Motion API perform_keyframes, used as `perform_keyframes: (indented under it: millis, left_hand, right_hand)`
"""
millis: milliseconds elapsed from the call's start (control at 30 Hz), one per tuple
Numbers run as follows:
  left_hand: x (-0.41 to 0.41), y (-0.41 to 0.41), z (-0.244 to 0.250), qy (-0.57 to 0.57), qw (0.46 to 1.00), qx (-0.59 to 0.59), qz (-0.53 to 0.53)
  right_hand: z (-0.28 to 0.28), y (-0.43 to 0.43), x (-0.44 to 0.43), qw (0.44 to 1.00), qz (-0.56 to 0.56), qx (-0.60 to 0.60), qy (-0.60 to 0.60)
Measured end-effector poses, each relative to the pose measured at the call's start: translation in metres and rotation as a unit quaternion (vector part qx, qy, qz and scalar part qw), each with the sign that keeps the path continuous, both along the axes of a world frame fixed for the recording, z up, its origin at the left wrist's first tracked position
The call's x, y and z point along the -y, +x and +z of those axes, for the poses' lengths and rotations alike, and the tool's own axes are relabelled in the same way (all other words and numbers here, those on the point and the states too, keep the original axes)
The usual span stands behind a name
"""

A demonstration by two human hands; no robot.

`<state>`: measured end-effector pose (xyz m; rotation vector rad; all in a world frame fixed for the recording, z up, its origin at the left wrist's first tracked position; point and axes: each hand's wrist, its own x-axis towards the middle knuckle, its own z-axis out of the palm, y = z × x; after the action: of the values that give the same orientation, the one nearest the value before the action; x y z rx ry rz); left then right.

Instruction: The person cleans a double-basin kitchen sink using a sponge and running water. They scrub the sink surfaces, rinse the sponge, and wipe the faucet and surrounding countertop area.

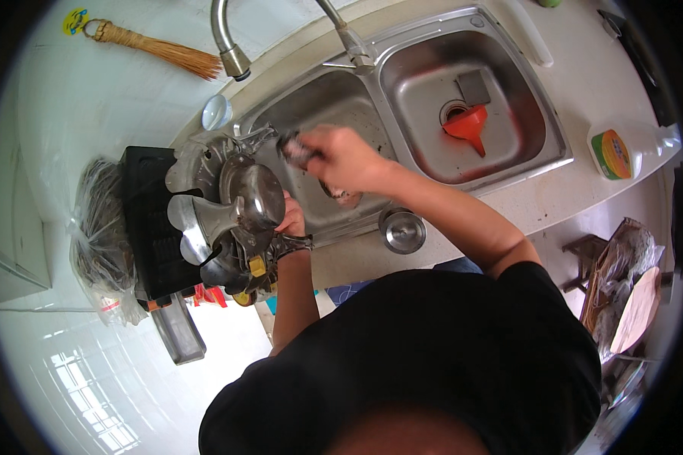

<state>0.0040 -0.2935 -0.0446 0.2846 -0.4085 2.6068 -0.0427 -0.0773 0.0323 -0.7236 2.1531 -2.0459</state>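
Observation:
My right hand point(347, 156), blurred by motion, is over the left basin point(370, 125) of a steel double sink. It grips a small dark-and-pinkish thing point(296, 150), too blurred to name. Below that hand, a pinkish lump with dark specks point(344, 195) shows in the same basin. My left hand point(290, 216) is at the basin's left front edge, partly hidden behind a cluster of metal utensils point(259, 190); its grip cannot be seen. Those utensils, apparently ladles and turners, crowd beside a black rack point(156, 222).
An orange-red funnel point(467, 126) and a grey pad point(474, 87) lie in the right basin. A metal cup point(403, 230) stands at the counter's front. A plastic bottle point(612, 153) is at right, a small bowl point(216, 112) behind. Two faucet spouts point(234, 60) overhang from the back.

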Motion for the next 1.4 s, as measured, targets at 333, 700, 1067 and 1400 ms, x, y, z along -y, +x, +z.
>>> perform_keyframes:
  millis: [333, 700, 1067, 1400]
  left_hand:
    - [0.005, 0.000, 0.006, -0.043, 0.999, 0.002, -0.033]
    - [0.012, -0.002, 0.028, -0.230, 0.960, 0.044, 0.150]
    - [0.019, 0.051, 0.008, -0.772, 0.429, -0.146, 0.446]
    - [0.035, 0.040, 0.017, -0.618, 0.716, 0.123, 0.301]
  right_hand:
    - [0.046, -0.044, 0.050, 0.984, -0.107, -0.135, 0.036]
    - [0.004, 0.002, 0.077, 0.911, 0.007, 0.271, -0.311]
    - [-0.018, 0.005, 0.059, 0.850, 0.132, 0.452, -0.238]
    - [-0.075, 0.014, -0.023, 0.679, 0.346, 0.563, -0.320]
